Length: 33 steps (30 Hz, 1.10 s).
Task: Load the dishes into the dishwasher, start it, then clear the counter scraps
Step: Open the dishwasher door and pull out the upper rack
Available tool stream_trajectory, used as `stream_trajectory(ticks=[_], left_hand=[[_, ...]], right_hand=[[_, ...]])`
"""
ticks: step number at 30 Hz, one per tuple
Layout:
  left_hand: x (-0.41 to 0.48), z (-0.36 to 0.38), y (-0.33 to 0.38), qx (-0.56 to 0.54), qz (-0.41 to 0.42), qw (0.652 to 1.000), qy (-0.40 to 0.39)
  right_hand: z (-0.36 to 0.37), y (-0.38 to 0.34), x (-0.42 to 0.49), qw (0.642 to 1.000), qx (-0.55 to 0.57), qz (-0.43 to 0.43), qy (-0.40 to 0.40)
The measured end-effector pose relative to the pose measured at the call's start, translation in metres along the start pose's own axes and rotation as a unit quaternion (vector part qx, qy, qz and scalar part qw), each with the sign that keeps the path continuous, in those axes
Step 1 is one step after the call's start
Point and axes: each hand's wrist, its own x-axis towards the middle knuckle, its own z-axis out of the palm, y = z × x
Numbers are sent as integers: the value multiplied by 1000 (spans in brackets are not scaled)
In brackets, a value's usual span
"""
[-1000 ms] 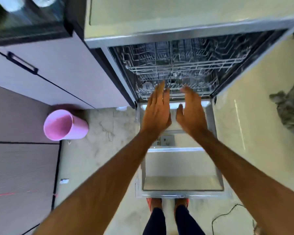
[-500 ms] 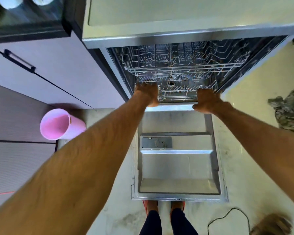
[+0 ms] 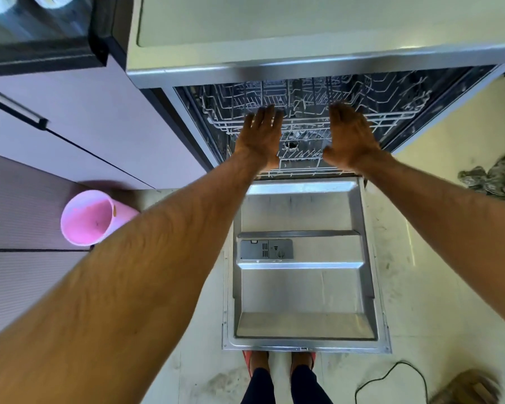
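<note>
The dishwasher stands open, its steel door [image 3: 303, 287] folded flat toward my feet. Inside the tub sit wire racks [image 3: 303, 112], pushed in, and I see no dishes in them. My left hand [image 3: 260, 138] is stretched out flat with straight fingers in front of the racks' left side. My right hand [image 3: 350, 138] is held the same way at the right side. Whether the palms touch the rack front I cannot tell. Neither hand holds anything. A grey detergent box [image 3: 266, 249] is set into the door.
A pink plastic bucket [image 3: 88, 218] stands on the floor left of the door, by the lilac cabinets [image 3: 70, 118]. A crumpled cloth [image 3: 496, 176] lies on the floor at the right. A black cable [image 3: 391, 377] runs across the floor near my feet.
Half a second ago both hands gripped the lower rack's front edge with curled fingers. Now they have let go, opened flat and moved up and deeper toward the tub.
</note>
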Motion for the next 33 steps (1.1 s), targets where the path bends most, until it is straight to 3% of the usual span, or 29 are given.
stream_trajectory(ticks=[3, 16, 26, 30, 33], left_hand=[[10, 5, -2, -18, -11, 999, -44], [21, 7, -7, -23, -12, 997, -68], [3, 8, 15, -11, -41, 999, -24], [-29, 26, 23, -18, -18, 1000, 12], [-61, 44, 28, -57, 11, 998, -9]], right_hand=[[8, 7, 13, 995, -20, 26, -90], [18, 21, 30, 993, -31, 11, -116], [8, -5, 16, 989, -27, 89, -113], [24, -7, -26, 995, -19, 73, -65], [42, -4, -69, 999, 15, 37, -35]])
